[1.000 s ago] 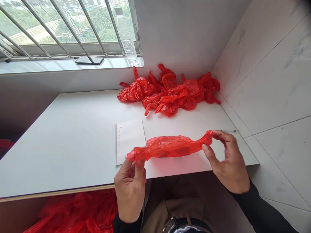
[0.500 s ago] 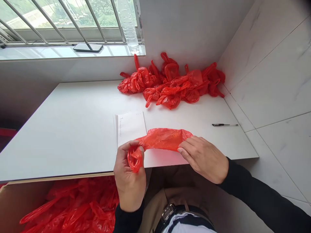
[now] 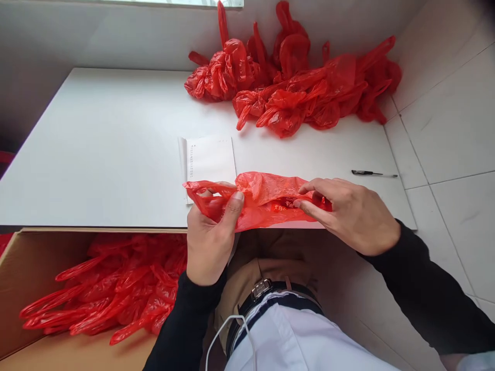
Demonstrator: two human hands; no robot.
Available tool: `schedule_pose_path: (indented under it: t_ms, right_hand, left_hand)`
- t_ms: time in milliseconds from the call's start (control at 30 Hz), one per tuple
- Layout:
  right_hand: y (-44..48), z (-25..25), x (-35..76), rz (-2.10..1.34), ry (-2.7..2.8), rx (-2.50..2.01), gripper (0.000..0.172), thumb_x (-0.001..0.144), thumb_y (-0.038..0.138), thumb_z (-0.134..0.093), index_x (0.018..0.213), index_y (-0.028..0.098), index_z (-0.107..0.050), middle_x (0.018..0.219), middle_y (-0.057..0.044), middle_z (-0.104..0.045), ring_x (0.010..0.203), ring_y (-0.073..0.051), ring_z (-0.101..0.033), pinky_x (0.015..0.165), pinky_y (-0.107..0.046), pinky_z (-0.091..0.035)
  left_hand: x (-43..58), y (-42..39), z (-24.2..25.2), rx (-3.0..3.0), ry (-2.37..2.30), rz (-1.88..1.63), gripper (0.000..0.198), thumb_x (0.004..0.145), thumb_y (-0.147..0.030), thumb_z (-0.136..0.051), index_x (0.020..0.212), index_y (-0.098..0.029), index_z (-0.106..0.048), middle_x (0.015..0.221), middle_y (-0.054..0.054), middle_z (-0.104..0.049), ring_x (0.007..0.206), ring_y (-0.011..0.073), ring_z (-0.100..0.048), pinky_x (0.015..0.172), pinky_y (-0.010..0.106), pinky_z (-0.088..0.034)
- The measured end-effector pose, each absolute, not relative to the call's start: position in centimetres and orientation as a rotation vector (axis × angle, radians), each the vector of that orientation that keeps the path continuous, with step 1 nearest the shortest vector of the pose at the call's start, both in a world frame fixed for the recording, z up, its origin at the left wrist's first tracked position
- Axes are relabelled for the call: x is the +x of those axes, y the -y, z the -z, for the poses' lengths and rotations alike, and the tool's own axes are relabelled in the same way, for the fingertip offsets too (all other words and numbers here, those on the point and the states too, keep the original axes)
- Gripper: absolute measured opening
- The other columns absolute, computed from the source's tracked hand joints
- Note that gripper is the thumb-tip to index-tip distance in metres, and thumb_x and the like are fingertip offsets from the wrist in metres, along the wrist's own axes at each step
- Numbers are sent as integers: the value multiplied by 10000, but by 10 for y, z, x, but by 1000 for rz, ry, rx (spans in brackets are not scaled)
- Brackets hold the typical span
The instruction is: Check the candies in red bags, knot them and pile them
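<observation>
Head view: red bag (image 3: 253, 196) between hands, over table's (image 3: 116, 154) near edge; long axis left to right. Left hand (image 3: 212, 239) clamped on left end, thumb on top. Right hand (image 3: 344, 211) holding right part, fingers bent round film. Hands apart, each nearest own end. Notebook (image 3: 211, 157) beyond, left; pen (image 3: 365, 172) beyond, right.

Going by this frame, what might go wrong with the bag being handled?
The thin red bag could tear if the left hand and right hand, both at it, pull apart too hard.

It lies at the front edge of the table, so a loosened hold might let it drop.

The notebook, right behind the left hand, could get nudged.
</observation>
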State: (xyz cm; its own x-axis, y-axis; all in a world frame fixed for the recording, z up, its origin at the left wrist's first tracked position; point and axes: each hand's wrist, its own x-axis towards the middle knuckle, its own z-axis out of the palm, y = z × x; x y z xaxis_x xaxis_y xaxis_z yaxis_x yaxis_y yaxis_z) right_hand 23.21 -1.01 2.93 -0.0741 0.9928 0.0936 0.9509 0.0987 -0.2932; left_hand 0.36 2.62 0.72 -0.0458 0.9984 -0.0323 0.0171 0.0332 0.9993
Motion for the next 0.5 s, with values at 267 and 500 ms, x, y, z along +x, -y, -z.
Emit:
schedule_pose_path:
  t_ms: [267,500]
  right_hand:
    - [-7,-41,238,-70,1828,-1900,138,924,324,-612,917,219,-701,754,-14,-679,682,-186,-624,637,-309,-443]
    - [-10,-41,240,-71,1810,-1960,118,897,335,-662,944,238,-711,654,26,-591,588,-147,-570,581,-285,-413]
  left_hand:
    - [-5,-11,-22,1501,-1467,-907,196,827,-392,-782,942,-241,-736,1038,-1,-750,726,123,-688,643,229,-508]
    - [-9,-19,-29,1706,-1520,-865,216,799,-433,-800,927,-269,-738,750,-54,-724,555,110,-605,614,251,-485]
